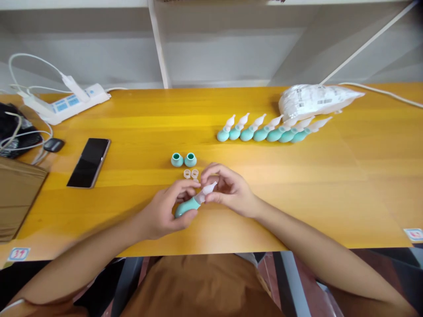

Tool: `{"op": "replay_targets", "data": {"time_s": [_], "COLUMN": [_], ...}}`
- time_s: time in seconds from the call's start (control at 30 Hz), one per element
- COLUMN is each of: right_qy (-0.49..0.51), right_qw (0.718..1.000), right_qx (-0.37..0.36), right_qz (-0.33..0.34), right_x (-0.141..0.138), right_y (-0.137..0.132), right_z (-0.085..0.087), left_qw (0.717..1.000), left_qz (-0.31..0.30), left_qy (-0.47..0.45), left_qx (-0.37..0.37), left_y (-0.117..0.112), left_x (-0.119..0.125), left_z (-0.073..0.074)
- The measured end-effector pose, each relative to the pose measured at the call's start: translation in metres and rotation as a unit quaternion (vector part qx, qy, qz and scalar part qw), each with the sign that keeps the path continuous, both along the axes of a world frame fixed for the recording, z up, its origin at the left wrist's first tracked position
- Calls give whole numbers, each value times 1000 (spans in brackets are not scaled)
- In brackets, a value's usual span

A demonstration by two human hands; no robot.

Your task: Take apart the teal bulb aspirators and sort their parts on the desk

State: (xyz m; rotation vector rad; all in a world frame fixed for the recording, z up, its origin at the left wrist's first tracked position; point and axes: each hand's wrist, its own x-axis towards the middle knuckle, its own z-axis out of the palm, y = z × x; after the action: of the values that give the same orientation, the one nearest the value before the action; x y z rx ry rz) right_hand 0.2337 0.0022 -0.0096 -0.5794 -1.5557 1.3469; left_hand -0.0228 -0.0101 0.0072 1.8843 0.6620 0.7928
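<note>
My left hand [165, 209] is closed around the teal bulb of a bulb nasal aspirator [187, 207], which lies tilted with its pale nozzle [208, 189] up and to the right. Curled about that nozzle is my right hand [231, 189], the thumb by its base; part of the contact is hidden behind the fingers. Two teal bulbs [183, 160] stand just beyond my hands, their round openings facing up. Small clear rings [191, 174] lie between those bulbs and my fingers, one partly covered.
Several assembled aspirators [261, 133] stand in a row at the back right, before a white plastic bag [313, 100]. At left are a phone [89, 163], a power strip [72, 103] with cables, a black mouse-like object [53, 145] and a cardboard box [20, 198].
</note>
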Motion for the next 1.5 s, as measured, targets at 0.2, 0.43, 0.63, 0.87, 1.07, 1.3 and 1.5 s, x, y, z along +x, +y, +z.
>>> {"op": "replay_targets", "data": {"time_s": [0.2,0.43,0.63,0.87,1.07,1.3,1.5], "right_qy": [-201,-272,-280,-271,-270,-339,-358], "right_qw": [893,846,848,857,868,839,817], "right_qx": [350,432,432,424,406,409,434], "right_qz": [-197,-153,-125,-112,-92,-116,-125], "right_x": [16,18,19,15,13,9,9], "right_y": [7,5,5,4,3,-3,-5], "right_z": [1,7,6,5,8,14,10], "left_qw": [993,989,987,985,986,982,982], "left_qz": [35,64,68,77,75,73,68], "left_qy": [34,89,115,135,139,164,161], "left_qx": [-108,-103,-84,-69,-58,-53,-68], "left_y": [2,2,2,2,2,0,0], "left_x": [-1,1,2,7,8,9,8], "left_z": [9,16,18,22,20,16,13]}}
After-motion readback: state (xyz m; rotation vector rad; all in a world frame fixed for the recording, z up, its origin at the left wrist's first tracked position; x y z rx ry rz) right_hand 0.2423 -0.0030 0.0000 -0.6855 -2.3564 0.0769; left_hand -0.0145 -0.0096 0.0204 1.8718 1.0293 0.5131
